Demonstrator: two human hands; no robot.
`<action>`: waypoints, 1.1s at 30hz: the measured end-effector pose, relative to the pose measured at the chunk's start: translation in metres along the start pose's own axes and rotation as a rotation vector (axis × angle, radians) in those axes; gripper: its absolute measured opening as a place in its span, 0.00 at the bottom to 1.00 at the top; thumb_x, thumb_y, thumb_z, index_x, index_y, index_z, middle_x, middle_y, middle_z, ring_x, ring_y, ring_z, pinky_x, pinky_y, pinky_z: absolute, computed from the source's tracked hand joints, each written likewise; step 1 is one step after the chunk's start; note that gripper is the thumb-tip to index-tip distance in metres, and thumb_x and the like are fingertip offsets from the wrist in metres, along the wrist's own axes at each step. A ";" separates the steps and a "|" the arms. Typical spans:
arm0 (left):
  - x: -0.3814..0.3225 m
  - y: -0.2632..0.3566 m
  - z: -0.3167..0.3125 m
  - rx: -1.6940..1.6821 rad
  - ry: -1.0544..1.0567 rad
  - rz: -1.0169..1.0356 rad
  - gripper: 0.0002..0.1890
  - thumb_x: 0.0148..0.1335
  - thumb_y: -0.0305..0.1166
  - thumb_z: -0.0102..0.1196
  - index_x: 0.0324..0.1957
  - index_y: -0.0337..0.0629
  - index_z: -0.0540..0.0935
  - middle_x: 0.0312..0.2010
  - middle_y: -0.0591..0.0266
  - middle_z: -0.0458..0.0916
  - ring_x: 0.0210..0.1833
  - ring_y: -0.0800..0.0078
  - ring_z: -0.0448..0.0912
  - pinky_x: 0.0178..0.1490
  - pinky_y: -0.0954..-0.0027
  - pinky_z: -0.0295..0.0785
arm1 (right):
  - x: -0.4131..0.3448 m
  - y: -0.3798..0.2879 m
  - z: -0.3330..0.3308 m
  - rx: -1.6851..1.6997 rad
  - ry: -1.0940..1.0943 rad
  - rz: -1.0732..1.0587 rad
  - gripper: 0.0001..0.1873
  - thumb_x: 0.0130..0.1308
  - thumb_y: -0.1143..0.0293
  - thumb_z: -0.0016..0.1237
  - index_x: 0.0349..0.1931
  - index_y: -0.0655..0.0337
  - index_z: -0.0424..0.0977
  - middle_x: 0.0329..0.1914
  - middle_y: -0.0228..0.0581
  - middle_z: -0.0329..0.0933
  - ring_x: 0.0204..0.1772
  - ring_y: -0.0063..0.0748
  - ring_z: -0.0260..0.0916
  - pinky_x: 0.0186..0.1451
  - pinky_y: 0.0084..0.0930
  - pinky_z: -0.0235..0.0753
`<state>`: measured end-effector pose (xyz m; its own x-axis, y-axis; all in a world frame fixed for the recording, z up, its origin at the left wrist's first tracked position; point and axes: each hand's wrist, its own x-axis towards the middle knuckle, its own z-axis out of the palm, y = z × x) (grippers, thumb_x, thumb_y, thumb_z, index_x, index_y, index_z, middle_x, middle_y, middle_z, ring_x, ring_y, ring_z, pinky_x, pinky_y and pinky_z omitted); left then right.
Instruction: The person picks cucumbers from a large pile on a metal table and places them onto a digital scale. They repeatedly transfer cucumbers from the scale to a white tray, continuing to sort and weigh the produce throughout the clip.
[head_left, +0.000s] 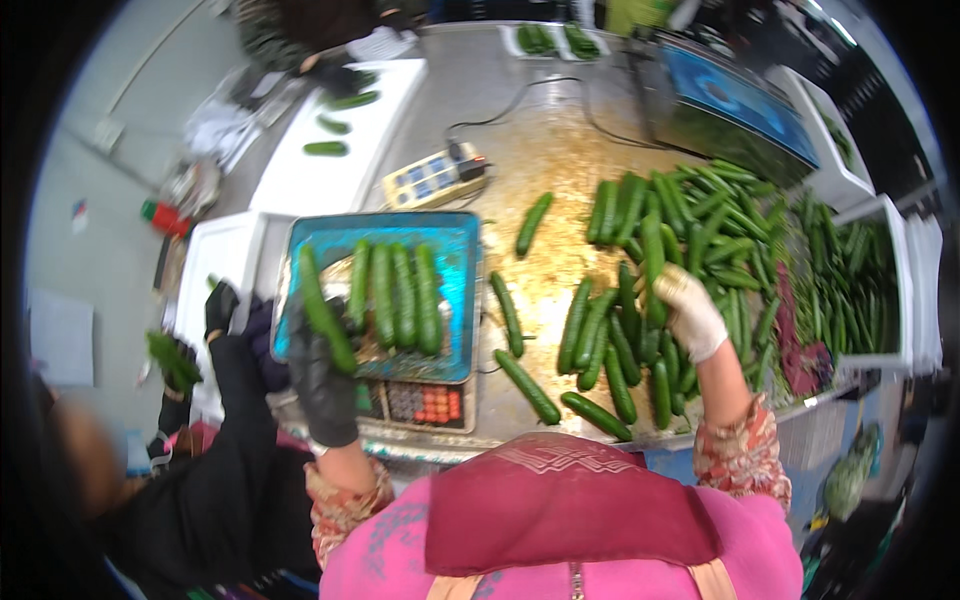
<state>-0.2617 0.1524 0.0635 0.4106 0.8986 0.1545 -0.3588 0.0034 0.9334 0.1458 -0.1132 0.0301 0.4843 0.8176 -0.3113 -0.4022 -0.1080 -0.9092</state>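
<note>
My left hand (321, 390), in a dark glove, grips one cucumber (324, 315) at the left side of a blue weighing tray (459, 232). Several cucumbers (403, 296) lie side by side in that tray, which sits on a scale with a keypad (427, 405). In a pale glove, my right hand (691, 311) holds another cucumber (654, 259) upright above the loose pile (724, 225). Beneath and around this hand more cucumbers (596, 330) lie on the metal table (525, 315). The fingertips of my left hand are partly hidden.
A power strip (431, 180) and black cable (517, 94) lie behind the tray. White foam boxes stand left (217, 255) and right (904, 300), the right one full of cucumbers. A co-worker's gloved hands (221, 306) are close on my left; another person (330, 75) works at the far left.
</note>
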 end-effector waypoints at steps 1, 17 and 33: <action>-0.001 -0.002 0.002 -0.013 0.013 -0.012 0.29 0.73 0.32 0.45 0.73 0.42 0.56 0.61 0.48 0.73 0.55 0.64 0.78 0.56 0.64 0.78 | -0.004 0.006 0.035 0.092 -0.152 0.125 0.25 0.67 0.66 0.54 0.60 0.68 0.68 0.45 0.42 0.79 0.43 0.31 0.78 0.44 0.29 0.80; -0.039 0.002 0.018 0.050 -0.130 -0.084 0.32 0.69 0.24 0.45 0.74 0.44 0.56 0.66 0.52 0.69 0.61 0.64 0.74 0.61 0.64 0.72 | -0.039 0.040 0.157 -0.070 -0.337 0.444 0.22 0.74 0.68 0.43 0.63 0.71 0.66 0.52 0.40 0.77 0.48 0.25 0.75 0.51 0.21 0.75; -0.088 -0.071 0.122 -0.304 -0.714 -0.275 0.35 0.73 0.37 0.51 0.75 0.39 0.53 0.76 0.55 0.52 0.78 0.67 0.49 0.77 0.64 0.47 | -0.064 0.041 0.158 0.214 -0.191 -0.004 0.29 0.70 0.66 0.52 0.68 0.62 0.60 0.64 0.41 0.70 0.63 0.33 0.70 0.68 0.33 0.69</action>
<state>-0.1700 0.0194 0.0234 0.9145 0.3531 0.1977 -0.3369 0.3936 0.8554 -0.0244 -0.0799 0.0568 0.3391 0.9119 -0.2312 -0.5654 0.0011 -0.8248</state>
